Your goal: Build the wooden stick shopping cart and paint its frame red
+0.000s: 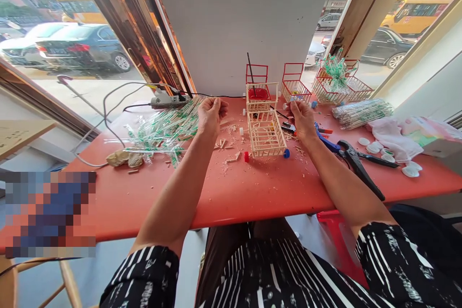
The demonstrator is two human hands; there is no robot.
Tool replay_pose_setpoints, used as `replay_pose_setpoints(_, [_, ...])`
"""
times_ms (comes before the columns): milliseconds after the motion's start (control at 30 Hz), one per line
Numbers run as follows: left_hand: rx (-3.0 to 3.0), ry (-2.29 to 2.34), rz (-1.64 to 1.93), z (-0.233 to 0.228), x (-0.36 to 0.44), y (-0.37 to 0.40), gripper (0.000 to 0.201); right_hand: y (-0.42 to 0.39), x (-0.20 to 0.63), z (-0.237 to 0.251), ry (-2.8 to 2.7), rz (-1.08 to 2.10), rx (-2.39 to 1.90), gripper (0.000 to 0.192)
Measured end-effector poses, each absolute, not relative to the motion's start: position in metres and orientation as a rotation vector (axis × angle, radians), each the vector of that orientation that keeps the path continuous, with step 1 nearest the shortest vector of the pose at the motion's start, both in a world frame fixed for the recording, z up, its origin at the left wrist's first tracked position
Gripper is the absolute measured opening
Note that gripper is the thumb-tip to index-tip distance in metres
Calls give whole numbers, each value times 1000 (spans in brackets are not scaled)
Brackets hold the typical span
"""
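A small cart built of pale wooden sticks (266, 133), with red and blue wheels, stands on the red table (252, 187) between my hands. My left hand (211, 113) hovers left of it, fingers curled with fingertips pinched near a heap of wrapped sticks (164, 130); whether it holds a thin stick I cannot tell. My right hand (302, 118) rests right of the cart with fingers bent, beside small red-handled tools (288, 127). Short wood offcuts (227, 147) and sawdust lie scattered around the cart.
A glue gun (168, 101) with cables lies at the back left. Red wire baskets (294, 84) stand along the wall, one with a red cup and a dark stick. Pliers (355, 161), white caps (386, 154), cloth and a bundle of sticks (361, 111) lie on the right.
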State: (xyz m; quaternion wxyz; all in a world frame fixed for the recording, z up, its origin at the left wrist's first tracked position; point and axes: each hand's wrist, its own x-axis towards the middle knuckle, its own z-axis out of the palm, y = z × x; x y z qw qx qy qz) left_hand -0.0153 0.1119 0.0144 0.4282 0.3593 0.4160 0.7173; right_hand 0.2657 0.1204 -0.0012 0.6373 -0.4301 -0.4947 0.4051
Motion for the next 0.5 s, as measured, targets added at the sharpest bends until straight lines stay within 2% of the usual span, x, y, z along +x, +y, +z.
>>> replay_pose_setpoints(133, [821,1001,1759,19,-17,108,20,123,269,-3,-1157,874,-968,54])
replay_pose_setpoints(333, [872,935,1766,28,-17,106,17,136,268,9,-1211,834,-948,42])
replay_pose_setpoints(500, [919,913,1750,33,-15,104,12,146,258,19,-1323,770,-963,41])
